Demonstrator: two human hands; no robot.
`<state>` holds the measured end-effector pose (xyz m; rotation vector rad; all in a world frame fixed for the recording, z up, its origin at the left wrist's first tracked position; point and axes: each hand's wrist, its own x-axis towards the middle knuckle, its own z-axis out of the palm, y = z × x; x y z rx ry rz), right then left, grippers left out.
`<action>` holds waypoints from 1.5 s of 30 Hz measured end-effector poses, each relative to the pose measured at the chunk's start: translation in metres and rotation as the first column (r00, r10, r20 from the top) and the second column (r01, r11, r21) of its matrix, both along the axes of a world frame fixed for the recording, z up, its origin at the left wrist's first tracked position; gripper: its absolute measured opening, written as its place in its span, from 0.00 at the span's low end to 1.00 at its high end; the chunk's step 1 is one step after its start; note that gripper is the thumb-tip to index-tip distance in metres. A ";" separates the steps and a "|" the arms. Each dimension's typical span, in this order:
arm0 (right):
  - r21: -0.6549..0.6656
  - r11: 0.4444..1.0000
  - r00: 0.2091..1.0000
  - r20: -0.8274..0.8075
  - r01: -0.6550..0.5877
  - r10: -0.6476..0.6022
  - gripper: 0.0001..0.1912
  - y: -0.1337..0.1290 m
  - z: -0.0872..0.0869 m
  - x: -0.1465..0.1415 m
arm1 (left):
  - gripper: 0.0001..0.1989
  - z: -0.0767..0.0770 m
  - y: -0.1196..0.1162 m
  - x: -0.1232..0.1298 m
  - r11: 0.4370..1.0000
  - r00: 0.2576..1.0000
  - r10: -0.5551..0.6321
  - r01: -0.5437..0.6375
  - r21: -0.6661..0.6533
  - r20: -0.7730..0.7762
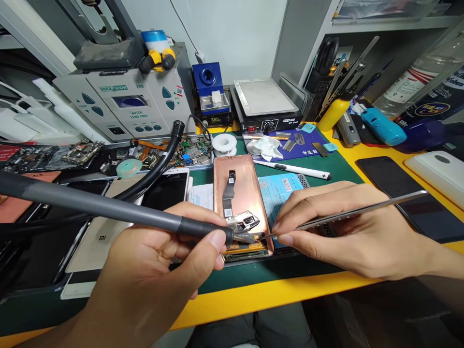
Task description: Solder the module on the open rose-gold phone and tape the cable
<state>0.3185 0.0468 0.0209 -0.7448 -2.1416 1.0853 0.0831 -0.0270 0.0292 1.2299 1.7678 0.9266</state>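
Observation:
My left hand (pixel 155 270) is closed round the black grip of a soldering iron (pixel 145 217), a long dark pen-shaped tool with a flat metal tip. That tip rests at the lower end of a copper-coloured phone screen assembly (pixel 241 183), among orange flex and dark film. From the right, my right hand (pixel 337 227) pinches thin metal tweezers (pixel 348 215), their points at the same spot beside the iron's tip. A black flex cable (pixel 228 193) lies along the panel's middle. Crumpled silvery film (pixel 242 221) stands up just above the tip.
Behind stand a grey soldering station (pixel 126 106) and a small hot plate (pixel 266 99). A black hose (pixel 159 169) curves over phones at left. A solder spool (pixel 224 144), a white pen-like tool (pixel 293 170) and a blue packet (pixel 281 191) lie around the panel. A dark phone (pixel 409 193) lies right.

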 end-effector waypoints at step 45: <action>-0.028 0.998 0.998 0.015 0.064 -0.064 0.05 -0.002 0.003 -0.002 | 0.13 -0.003 0.002 0.000 0.993 0.996 0.083 -0.080 -0.086 0.030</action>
